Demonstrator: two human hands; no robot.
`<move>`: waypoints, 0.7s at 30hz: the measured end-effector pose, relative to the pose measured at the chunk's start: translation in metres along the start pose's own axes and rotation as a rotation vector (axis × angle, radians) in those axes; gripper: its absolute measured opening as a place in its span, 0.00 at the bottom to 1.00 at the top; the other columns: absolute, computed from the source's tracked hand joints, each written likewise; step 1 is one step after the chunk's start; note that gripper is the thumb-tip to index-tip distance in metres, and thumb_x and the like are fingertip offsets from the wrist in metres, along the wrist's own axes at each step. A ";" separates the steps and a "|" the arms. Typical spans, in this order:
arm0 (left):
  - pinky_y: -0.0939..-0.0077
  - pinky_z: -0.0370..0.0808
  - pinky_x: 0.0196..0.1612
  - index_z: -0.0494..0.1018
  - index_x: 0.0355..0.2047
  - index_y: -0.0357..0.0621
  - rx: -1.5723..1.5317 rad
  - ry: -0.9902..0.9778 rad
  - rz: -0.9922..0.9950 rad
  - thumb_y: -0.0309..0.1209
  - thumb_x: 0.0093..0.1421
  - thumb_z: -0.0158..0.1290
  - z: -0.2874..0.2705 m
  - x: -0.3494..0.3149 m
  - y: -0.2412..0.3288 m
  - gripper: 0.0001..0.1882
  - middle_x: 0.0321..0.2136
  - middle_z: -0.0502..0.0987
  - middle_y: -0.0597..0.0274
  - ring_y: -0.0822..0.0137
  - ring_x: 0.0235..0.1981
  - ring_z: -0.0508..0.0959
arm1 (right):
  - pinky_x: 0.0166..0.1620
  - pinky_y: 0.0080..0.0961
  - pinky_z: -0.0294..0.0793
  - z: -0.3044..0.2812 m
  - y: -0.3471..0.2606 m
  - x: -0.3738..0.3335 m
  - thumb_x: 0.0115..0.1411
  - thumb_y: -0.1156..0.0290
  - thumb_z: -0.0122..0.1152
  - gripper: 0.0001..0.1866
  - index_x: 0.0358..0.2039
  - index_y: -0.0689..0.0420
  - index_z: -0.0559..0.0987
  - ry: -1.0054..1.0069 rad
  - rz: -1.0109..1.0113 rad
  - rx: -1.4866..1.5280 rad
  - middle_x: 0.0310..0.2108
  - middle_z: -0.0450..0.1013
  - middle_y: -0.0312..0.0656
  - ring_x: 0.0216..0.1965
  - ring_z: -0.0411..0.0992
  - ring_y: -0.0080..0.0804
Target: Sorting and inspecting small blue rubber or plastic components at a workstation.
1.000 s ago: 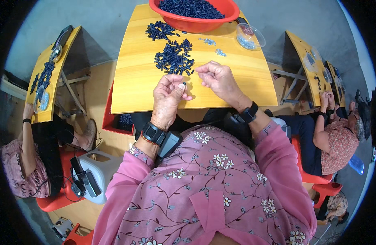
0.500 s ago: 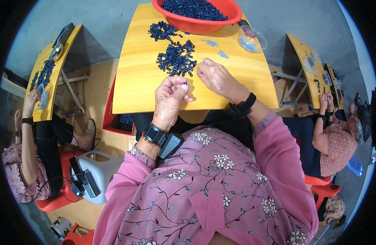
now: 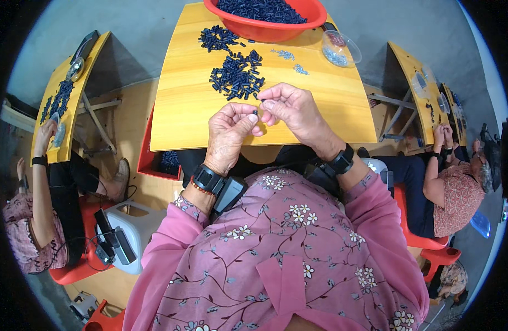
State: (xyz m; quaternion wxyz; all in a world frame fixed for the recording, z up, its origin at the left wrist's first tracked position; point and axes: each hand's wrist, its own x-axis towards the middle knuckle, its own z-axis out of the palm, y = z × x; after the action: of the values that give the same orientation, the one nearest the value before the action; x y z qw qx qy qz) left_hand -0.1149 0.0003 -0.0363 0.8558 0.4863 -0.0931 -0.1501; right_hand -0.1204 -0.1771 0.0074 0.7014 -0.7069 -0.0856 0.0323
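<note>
My left hand (image 3: 229, 132) pinches a small dark tube-shaped piece (image 3: 255, 112) between thumb and forefinger, above the front edge of the yellow table (image 3: 187, 124). Close beside it, my right hand (image 3: 295, 110) is also closed in a pinch. A tiny dark spot shows at its fingertips, too small to name. Just beyond my hands lies a heap of short dark blue tube-shaped pieces (image 3: 236, 77). A smaller heap of the same pieces (image 3: 218, 38) sits farther back. To the right are two little clusters of small silvery pieces (image 3: 301, 69).
A red basin (image 3: 265, 33) full of dark pieces stands at the back. Beside it is a clear round tub (image 3: 339, 52) with silvery pieces. A red crate (image 3: 146, 157) rests on the floor at left. People sit at tables (image 3: 94, 60) on both sides.
My right hand has moved left and toward me from near the silvery clusters, bringing its fingertips close to the piece in my left hand. The left hand has barely moved.
</note>
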 end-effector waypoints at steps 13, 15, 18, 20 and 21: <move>0.82 0.75 0.31 0.75 0.37 0.33 0.024 0.001 -0.030 0.22 0.59 0.57 -0.003 0.000 0.001 0.07 0.29 0.78 0.61 0.75 0.24 0.75 | 0.27 0.13 0.69 0.002 0.007 -0.004 0.61 0.76 0.60 0.07 0.40 0.63 0.78 0.004 0.098 0.285 0.30 0.75 0.35 0.26 0.71 0.17; 0.82 0.75 0.31 0.75 0.37 0.33 0.020 0.004 -0.034 0.22 0.59 0.57 -0.003 0.000 0.003 0.07 0.29 0.78 0.61 0.75 0.24 0.75 | 0.27 0.13 0.69 0.003 0.007 -0.004 0.61 0.76 0.60 0.07 0.40 0.62 0.78 0.037 0.118 0.298 0.30 0.76 0.36 0.25 0.71 0.17; 0.82 0.75 0.31 0.75 0.37 0.33 0.010 0.009 -0.031 0.22 0.59 0.57 -0.003 0.000 0.001 0.07 0.29 0.79 0.61 0.75 0.24 0.75 | 0.27 0.13 0.69 0.003 0.006 -0.005 0.61 0.76 0.61 0.07 0.40 0.63 0.78 0.059 0.130 0.279 0.30 0.76 0.36 0.25 0.72 0.18; 0.82 0.75 0.31 0.75 0.37 0.33 0.005 0.012 -0.022 0.22 0.59 0.57 -0.003 0.000 0.001 0.07 0.29 0.79 0.61 0.75 0.24 0.75 | 0.27 0.13 0.69 0.004 0.007 -0.005 0.60 0.76 0.61 0.08 0.40 0.63 0.78 0.059 0.130 0.267 0.30 0.76 0.36 0.25 0.72 0.18; 0.82 0.75 0.30 0.75 0.37 0.33 0.006 0.016 -0.019 0.22 0.59 0.57 -0.003 0.000 0.001 0.07 0.29 0.79 0.61 0.75 0.24 0.75 | 0.27 0.12 0.70 0.004 0.007 -0.005 0.60 0.76 0.61 0.08 0.40 0.63 0.78 0.061 0.130 0.254 0.30 0.76 0.37 0.25 0.72 0.18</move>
State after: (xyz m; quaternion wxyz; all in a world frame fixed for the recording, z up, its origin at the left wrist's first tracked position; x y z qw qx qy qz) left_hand -0.1135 0.0030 -0.0372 0.8536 0.4909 -0.0819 -0.1542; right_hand -0.1256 -0.1744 -0.0003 0.7839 -0.6172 -0.0134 0.0670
